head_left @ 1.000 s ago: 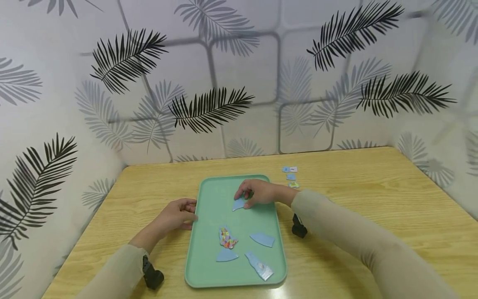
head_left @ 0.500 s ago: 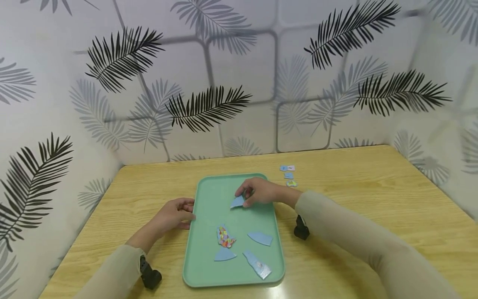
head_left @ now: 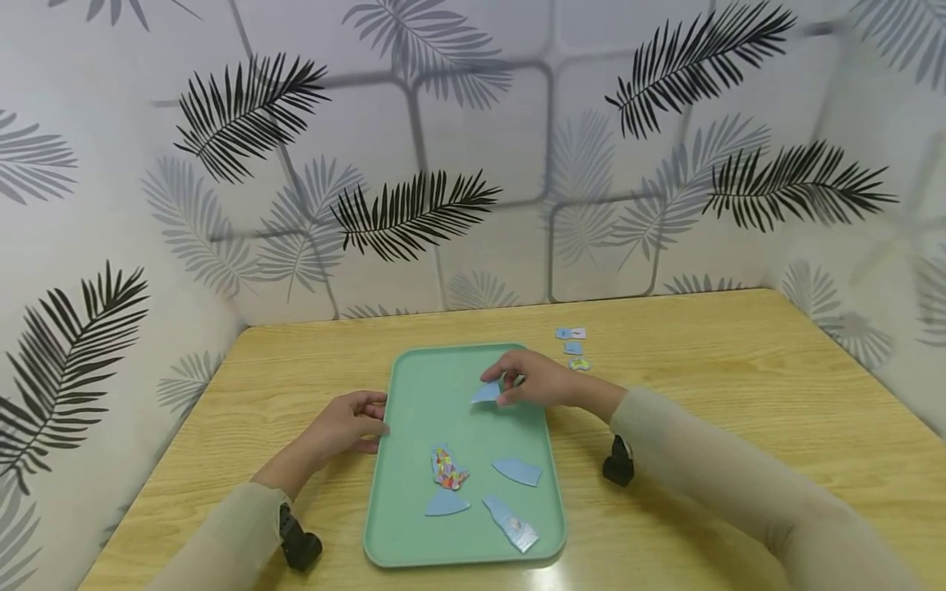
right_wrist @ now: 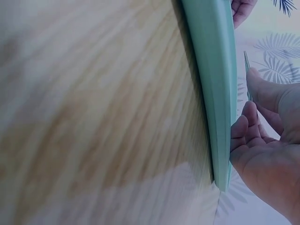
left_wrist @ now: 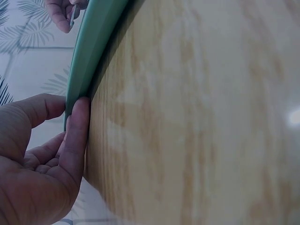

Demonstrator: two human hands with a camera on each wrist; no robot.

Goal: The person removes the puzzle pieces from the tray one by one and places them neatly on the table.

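My right hand [head_left: 538, 380] pinches a light blue puzzle piece [head_left: 485, 393] between thumb and fingers, over the far part of a green tray [head_left: 424, 525]. Seen edge-on in the right wrist view, the piece [right_wrist: 247, 70] is a thin sliver above the tray's rim. At the tray's left side my left hand [head_left: 343, 423] grips the rim, thumb on top and fingers against the outer wall in the left wrist view. On the tray lie a multicoloured piece [head_left: 447, 468], a blue fan-shaped piece [head_left: 447, 504], a curved blue piece [head_left: 517, 471] and a long blue piece with a pale printed end [head_left: 512, 524].
Beyond the tray's far right corner, several small cards or pieces [head_left: 572, 348] lie on the wooden table [head_left: 702, 369]. A leaf-patterned wall [head_left: 480, 164] stands right behind the table. Each wrist wears a black device [head_left: 299, 543].
My right hand has moved slightly to the right with the blue piece, which now sits turned and farther from the tray's left side. The left hand stays at the rim.
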